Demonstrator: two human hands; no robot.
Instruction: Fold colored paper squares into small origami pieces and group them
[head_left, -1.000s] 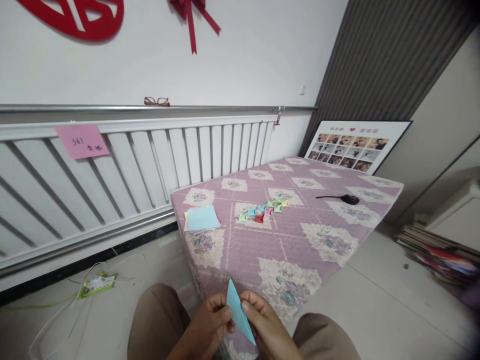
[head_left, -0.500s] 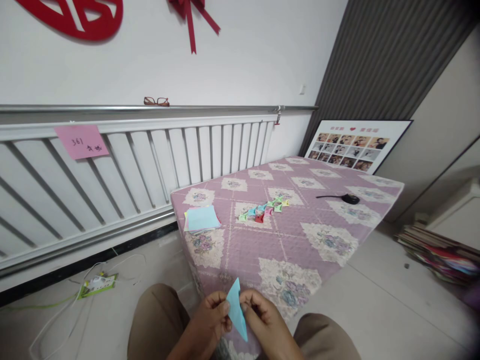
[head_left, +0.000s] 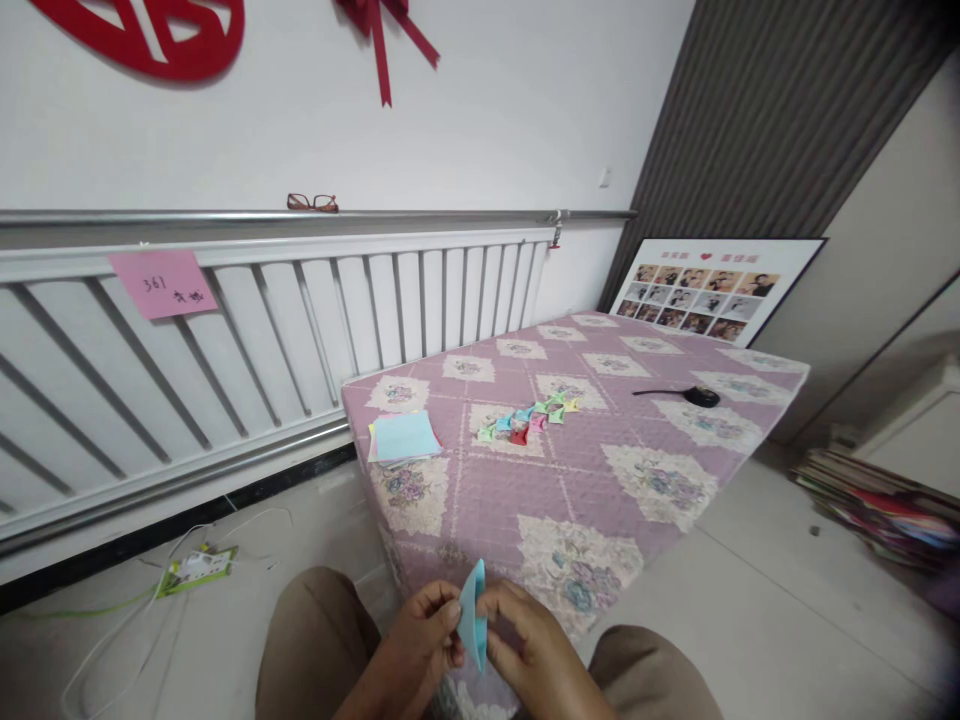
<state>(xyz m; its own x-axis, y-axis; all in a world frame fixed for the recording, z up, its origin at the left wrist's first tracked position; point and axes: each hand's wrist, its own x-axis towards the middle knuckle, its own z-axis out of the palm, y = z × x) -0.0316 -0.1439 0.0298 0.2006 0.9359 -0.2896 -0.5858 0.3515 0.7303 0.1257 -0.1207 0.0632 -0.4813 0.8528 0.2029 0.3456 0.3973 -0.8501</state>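
A folded light-blue paper point(head_left: 470, 615) stands upright above the near corner of the table, pointed at top and bottom and opened into a boat-like pocket toward the right. My left hand point(head_left: 420, 635) pinches its left side between thumb and fingers. On the other side, my right hand point(head_left: 529, 640) has its fingers bent at the pocket's open edge; the fingertips are partly hidden. Farther back lie several small folded paper pieces point(head_left: 519, 437) in green, blue, red, pink and yellow. A stack of square paper sheets point(head_left: 406, 437), blue on top, rests near the table's left edge.
The table point(head_left: 555, 480) has a purple flowered cloth. A black corded object point(head_left: 701, 397) lies toward its right side. Behind stands a white radiator point(head_left: 450, 300) with glasses point(head_left: 312, 202) on the pipe above. A power strip point(head_left: 199, 570) with cables is on the floor at left.
The blue paper has turned and its pocket has spread wider on the right. My right hand's fingers have shifted at the pocket's edge; my left hand keeps its pinch.
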